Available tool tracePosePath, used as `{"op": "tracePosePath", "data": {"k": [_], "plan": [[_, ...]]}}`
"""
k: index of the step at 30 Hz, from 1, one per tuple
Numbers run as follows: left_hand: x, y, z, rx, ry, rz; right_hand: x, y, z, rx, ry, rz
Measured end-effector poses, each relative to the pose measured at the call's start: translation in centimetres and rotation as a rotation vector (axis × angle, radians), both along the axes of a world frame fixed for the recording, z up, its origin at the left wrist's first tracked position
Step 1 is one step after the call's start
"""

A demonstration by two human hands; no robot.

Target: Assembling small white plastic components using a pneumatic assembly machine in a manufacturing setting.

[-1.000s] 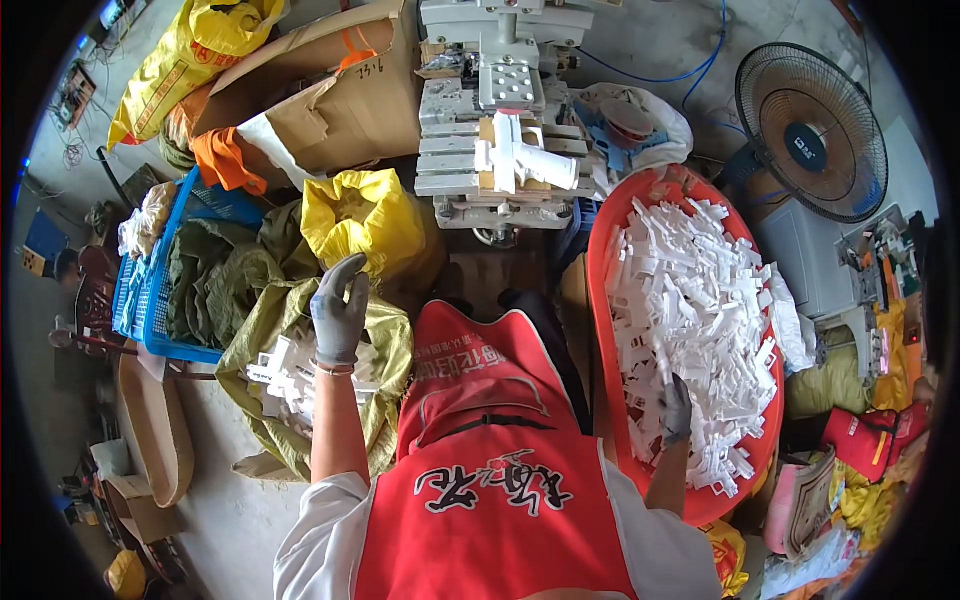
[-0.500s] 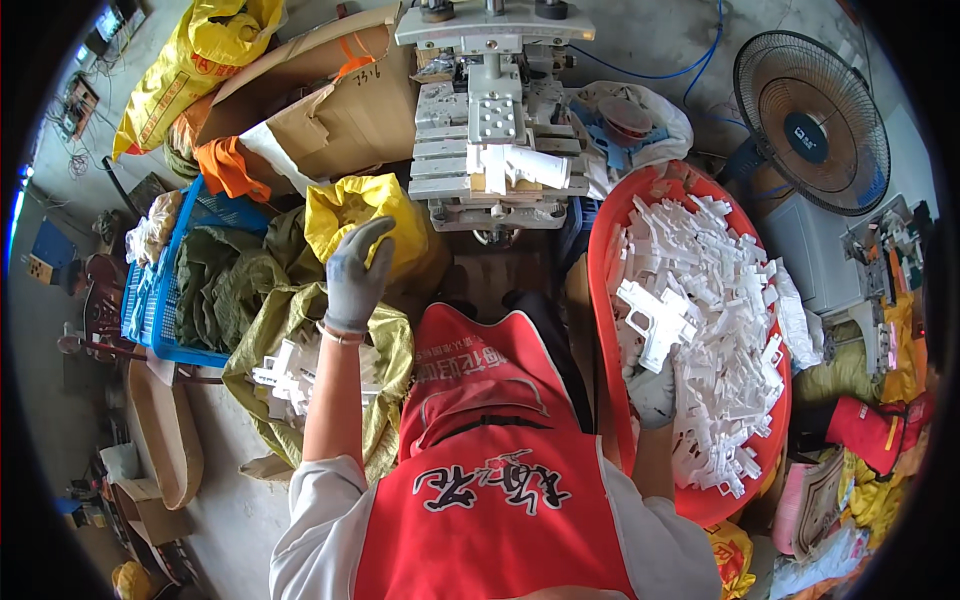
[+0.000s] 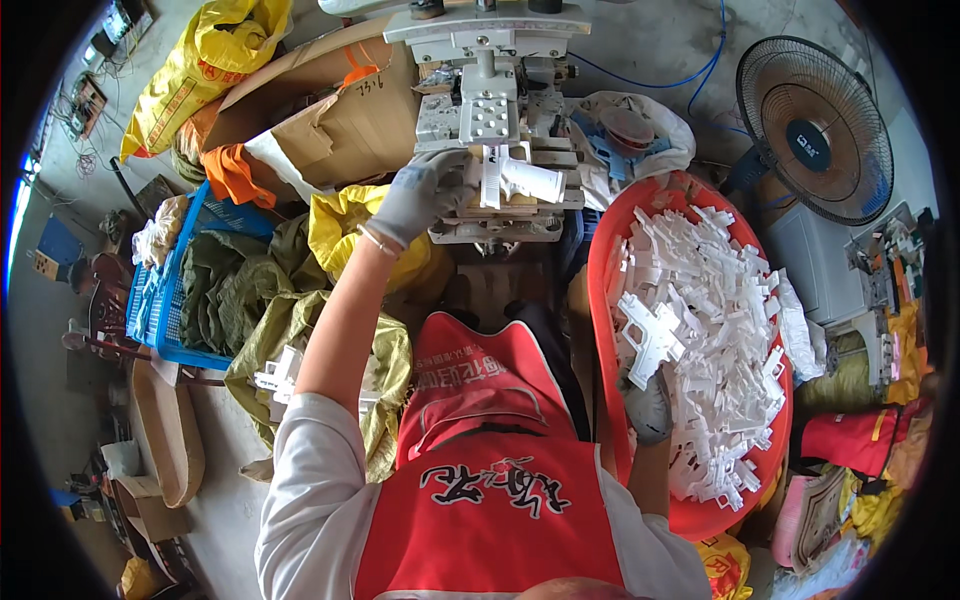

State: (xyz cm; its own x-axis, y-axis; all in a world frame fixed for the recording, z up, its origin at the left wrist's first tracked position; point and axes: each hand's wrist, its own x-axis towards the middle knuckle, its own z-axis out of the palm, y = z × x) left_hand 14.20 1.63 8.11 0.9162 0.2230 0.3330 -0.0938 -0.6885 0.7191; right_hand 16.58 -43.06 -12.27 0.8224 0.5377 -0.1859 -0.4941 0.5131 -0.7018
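Note:
A white plastic toy pistol (image 3: 525, 180) lies on the fixture of a grey machine (image 3: 488, 112) ahead of me. My left hand (image 3: 422, 196), in a grey glove, reaches to the fixture's left side. Its curved fingers are apart, tips close beside that toy pistol; I cannot tell whether they touch it. My right hand (image 3: 650, 408), also gloved, is closed round the lower end of another white toy pistol (image 3: 652, 338). It holds this piece over the left part of a red oval tub (image 3: 603, 300), which is heaped with similar white pieces (image 3: 715, 350).
An open olive-yellow sack (image 3: 388, 425) with white pieces stands at my left, behind it a yellow bag (image 3: 335, 222). A blue basket (image 3: 170, 315) and a cardboard box (image 3: 340, 130) are farther left. A standing fan (image 3: 815, 130) is at the far right.
My left hand has moved forward and right, from above the yellow bag to the machine's fixture. My right hand has drawn slightly back with its toy pistol, which is turned a little.

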Motion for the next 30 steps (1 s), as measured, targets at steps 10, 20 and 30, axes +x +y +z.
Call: {"op": "tracePosePath", "data": {"k": [10, 20, 30], "plan": [[0.5, 0.2, 0.1, 0.035, -0.034, 0.056, 5.1, 4.5, 6.2, -0.032, -0.266, -0.092], [-8.5, -0.1, -2.3, 0.136, -0.323, 0.427, 11.9, 19.6, 18.5, -0.728, -1.529, -0.031], [-24.0, -1.1, -10.6, -0.124, -0.121, 0.849, 13.0, 25.0, 21.2, -1.064, -2.022, 0.339]]}}
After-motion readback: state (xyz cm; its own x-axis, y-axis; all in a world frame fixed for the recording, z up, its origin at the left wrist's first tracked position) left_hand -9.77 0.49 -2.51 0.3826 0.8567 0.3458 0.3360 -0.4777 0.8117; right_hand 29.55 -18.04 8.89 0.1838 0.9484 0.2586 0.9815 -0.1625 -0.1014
